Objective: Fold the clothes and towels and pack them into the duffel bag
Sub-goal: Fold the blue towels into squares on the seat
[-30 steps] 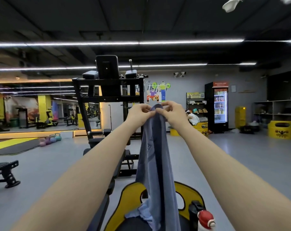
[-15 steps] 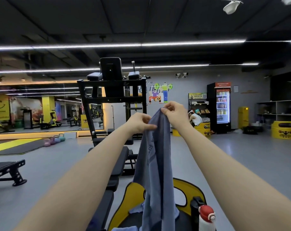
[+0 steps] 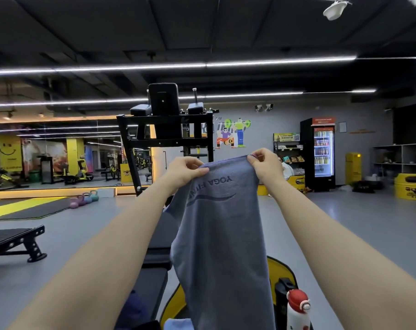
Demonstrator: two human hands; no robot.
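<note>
Your hands have come apart since half a second ago: then they pinched the towel bunched together at one spot, now they hold its top edge stretched between them, so the cloth hangs open with its "YOGA" print facing you upside down. I read that as the towel being squared up for its first fold; nothing of it is folded or packed yet.

Going left to right: a black bench (image 3: pixel 14 241) stands on the floor at far left, and past it a row of kettlebells (image 3: pixel 84 198), about four, though they are too small to count surely. Your left hand (image 3: pixel 184 173) pinches the towel's left top corner between thumb and curled fingers. The towel (image 3: pixel 222 234), one, blue-grey, hangs straight down from both hands at arm's length, in front of the black padded desk (image 3: pixel 154 277) beneath your arms. Your right hand (image 3: pixel 265 163) pinches the right top corner, a little higher than the left.

At the bottom, the towel's lower part hides most of a yellow-rimmed thing (image 3: pixel 282 267); I judge it the open duffel bag, but cannot tell for sure. One bottle (image 3: pixel 297 310) with a red cap stands just beside the towel, at lower right. A light blue cloth (image 3: pixel 178 324) shows at the bottom edge, probably another item to fold.
</note>
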